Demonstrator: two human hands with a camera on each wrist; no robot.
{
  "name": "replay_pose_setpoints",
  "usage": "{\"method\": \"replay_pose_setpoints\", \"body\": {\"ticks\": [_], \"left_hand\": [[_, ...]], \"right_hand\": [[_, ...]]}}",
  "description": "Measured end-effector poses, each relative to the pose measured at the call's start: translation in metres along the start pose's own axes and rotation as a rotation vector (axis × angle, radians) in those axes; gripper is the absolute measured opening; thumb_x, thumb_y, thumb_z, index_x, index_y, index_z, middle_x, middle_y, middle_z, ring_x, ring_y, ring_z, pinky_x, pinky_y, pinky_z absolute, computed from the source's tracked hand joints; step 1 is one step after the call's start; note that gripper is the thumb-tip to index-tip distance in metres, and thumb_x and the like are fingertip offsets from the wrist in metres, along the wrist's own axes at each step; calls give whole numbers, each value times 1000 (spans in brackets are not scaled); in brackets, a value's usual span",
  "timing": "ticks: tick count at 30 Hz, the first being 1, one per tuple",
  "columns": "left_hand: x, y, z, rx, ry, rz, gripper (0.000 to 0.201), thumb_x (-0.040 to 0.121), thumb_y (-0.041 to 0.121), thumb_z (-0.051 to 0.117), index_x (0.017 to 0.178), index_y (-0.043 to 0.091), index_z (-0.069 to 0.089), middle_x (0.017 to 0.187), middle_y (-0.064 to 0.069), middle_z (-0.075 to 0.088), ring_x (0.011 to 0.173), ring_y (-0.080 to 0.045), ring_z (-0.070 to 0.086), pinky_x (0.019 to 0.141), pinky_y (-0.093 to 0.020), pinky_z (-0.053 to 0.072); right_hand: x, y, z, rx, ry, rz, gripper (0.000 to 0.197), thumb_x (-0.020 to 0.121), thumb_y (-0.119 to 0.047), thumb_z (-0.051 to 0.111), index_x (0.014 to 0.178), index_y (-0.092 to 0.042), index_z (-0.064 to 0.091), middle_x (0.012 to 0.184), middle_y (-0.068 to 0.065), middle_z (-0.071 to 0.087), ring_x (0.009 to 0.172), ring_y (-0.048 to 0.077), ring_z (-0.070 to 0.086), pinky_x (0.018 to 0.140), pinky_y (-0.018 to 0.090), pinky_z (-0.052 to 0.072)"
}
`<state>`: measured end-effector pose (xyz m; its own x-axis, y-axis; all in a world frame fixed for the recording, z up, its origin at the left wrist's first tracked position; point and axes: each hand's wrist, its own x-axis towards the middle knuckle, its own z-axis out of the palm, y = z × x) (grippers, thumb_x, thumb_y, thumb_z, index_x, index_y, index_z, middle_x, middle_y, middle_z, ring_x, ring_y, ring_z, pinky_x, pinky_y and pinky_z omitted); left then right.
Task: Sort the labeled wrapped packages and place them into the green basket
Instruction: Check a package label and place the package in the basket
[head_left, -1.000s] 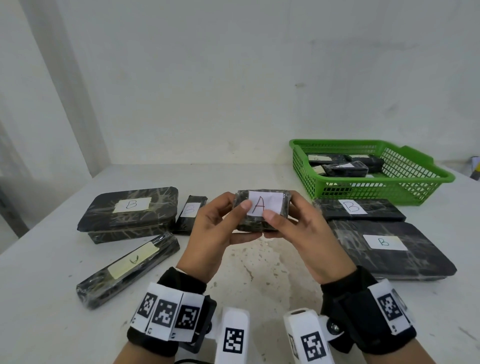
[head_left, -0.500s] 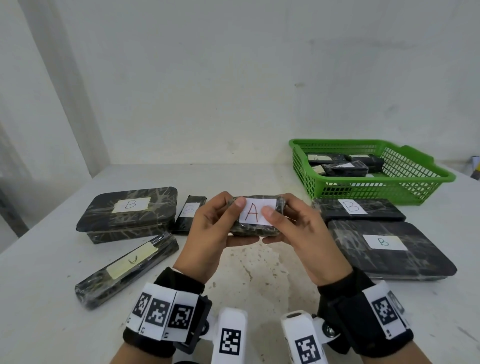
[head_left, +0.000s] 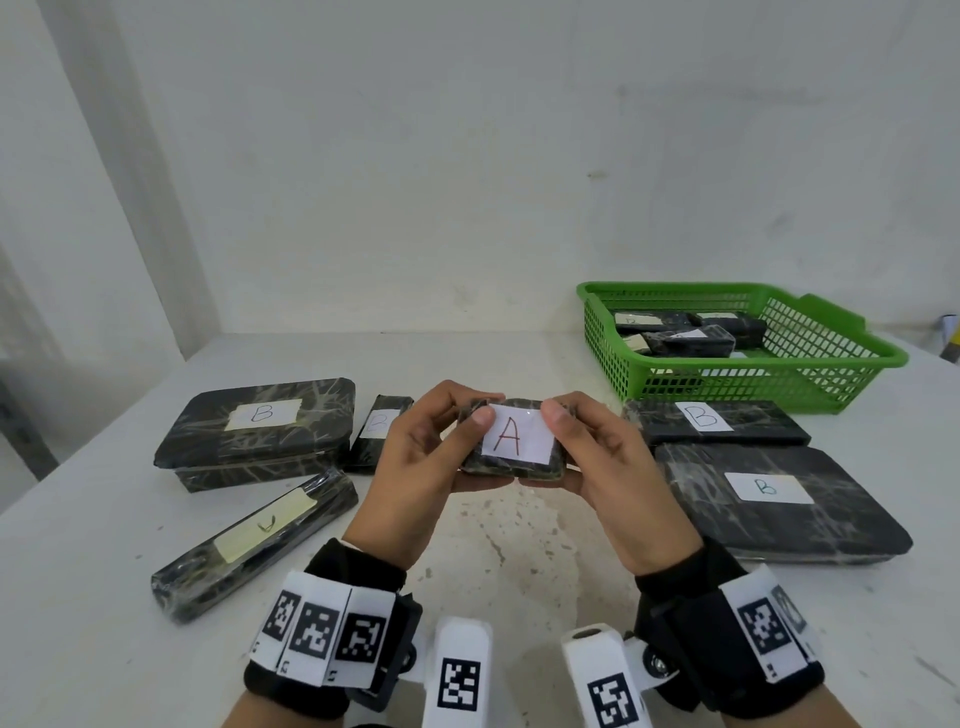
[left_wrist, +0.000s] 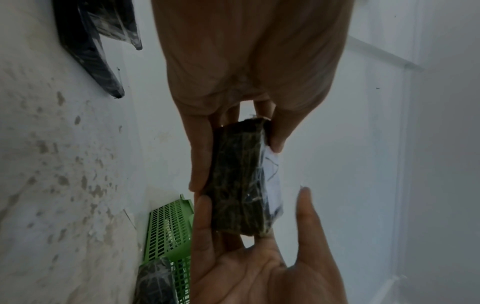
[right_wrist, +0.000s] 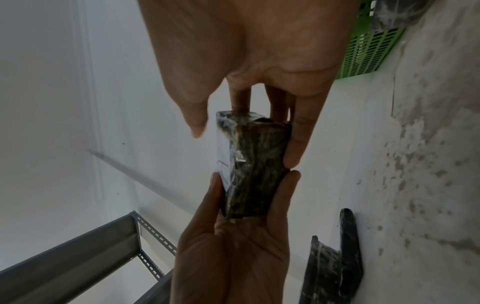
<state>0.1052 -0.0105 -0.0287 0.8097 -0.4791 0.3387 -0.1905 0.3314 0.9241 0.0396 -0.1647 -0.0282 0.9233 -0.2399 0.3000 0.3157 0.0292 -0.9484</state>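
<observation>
Held package: a small, dark, plastic-wrapped block with a white paper label marked "A" in red (head_left: 511, 439), lifted clear of the white speckled table (head_left: 104, 571), label facing the head camera.
Left hand (head_left: 415, 467): fingers curled round the left end of the block; the thumb tip presses the label's upper left corner, the other fingers lie under and behind it.
Right hand (head_left: 608, 467): fingers curled round the right end; the thumb tip sits at the label's upper right corner, fingers support it underneath.
Left wrist view: the block (left_wrist: 241, 179) is pinched between thumb and fingers; the right hand's (left_wrist: 262, 273) thumb looks slightly apart from the label face.
Right wrist view: the block (right_wrist: 252, 166) lies between the two hands, fingertips of both nearly meeting along its back edge.
Green plastic mesh basket (head_left: 852, 358): far right of the table, with several small wrapped packages (head_left: 685, 338) inside.
Right side of table: two flat dark packages labelled "B", a narrow one (head_left: 717, 421) just in front of the basket and a wide one (head_left: 779, 499) nearer.
Left side of table: a dark box labelled "B" (head_left: 260, 431), a small package (head_left: 376, 431) beside it, and a long bar with a yellowish label (head_left: 254, 535).
</observation>
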Motion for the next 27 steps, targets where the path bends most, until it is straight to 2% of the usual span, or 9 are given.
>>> {"method": "replay_pose_setpoints", "body": {"ticks": [3,7,12,15,17,20,24,26,27], "left_hand": [[0,1,0,9,-1,5,17,86,26,59,95,12,65,99,-5,69,86,-20,70,70,-40,61],[-2,1,3,25,-31,-3,14,86,31,63,93,20,67,99,-3,70,85,-20,71,71,-40,60],[-2,-1,3,48,-9,29,12,88,24,60,85,13,60,97,-6,69,84,-22,70,71,-45,61],[-1,0,2,49,-14,37,21,89,25,59,95,5,58,99,-5,70,87,-24,71,71,-46,61],[-2,0,4,39,-24,17,27,89,28,58,99,3,58,97,-3,70,87,-22,71,70,-43,61],[-3,-1,6,19,-29,-8,24,88,30,57,88,6,56,89,-3,67,81,-20,70,70,-41,60],[-2,-2,4,29,-4,28,21,89,27,58,79,9,53,85,-7,64,78,-20,69,70,-41,60],[-1,-3,3,36,-6,23,21,88,29,60,85,9,57,87,-4,65,80,-16,67,74,-37,59],[0,-3,2,34,-9,6,24,85,34,63,92,10,60,89,-2,66,82,-15,66,77,-35,59]], "right_hand": [[0,-1,0,4,1,14,35,83,-44,58,91,-11,66,96,15,70,88,23,70,73,35,59],[0,0,-1,-21,38,-9,33,82,-40,62,91,-8,65,95,18,71,82,22,71,66,36,59],[0,1,1,-40,15,-9,32,84,-38,59,92,-7,65,93,14,71,83,20,70,71,38,61],[-1,0,2,-33,15,-5,37,83,-42,58,90,-7,64,91,14,71,82,19,71,68,33,59],[-1,-1,2,-35,43,-24,37,83,-41,59,89,-5,65,88,15,70,78,20,71,63,33,59],[0,-1,1,-43,64,-40,33,83,-38,60,85,-5,65,84,16,71,75,21,71,61,36,60],[0,1,1,-45,42,-23,36,84,-39,59,91,-4,64,94,20,69,86,28,70,70,40,61],[0,1,1,-32,29,-28,31,82,-40,62,98,-14,64,95,19,66,92,31,67,79,46,59],[0,1,0,-7,31,-28,32,79,-40,64,104,-20,62,92,16,65,91,29,67,82,47,57]]}}
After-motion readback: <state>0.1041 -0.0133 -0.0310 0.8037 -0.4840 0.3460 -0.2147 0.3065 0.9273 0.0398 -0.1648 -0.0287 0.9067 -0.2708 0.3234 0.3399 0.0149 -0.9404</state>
